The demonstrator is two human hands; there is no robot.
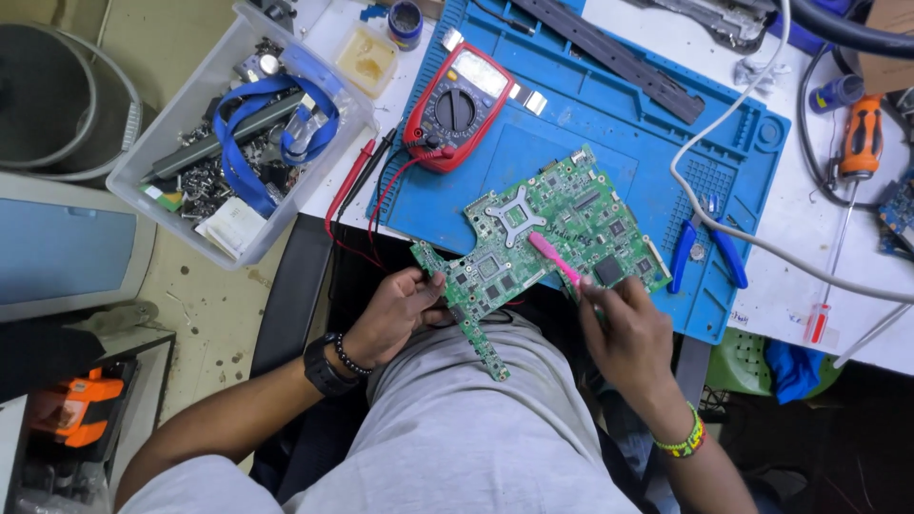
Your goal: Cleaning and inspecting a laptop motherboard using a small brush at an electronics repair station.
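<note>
Green circuit board [533,238] in left hand [400,309], pink brush [554,259] in right hand [624,333]

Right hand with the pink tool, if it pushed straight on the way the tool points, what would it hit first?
Probably the silver bracket on the green circuit board: the right hand aims the pink tool up-left, its tip already at that bracket. Depth is unclear.
</note>
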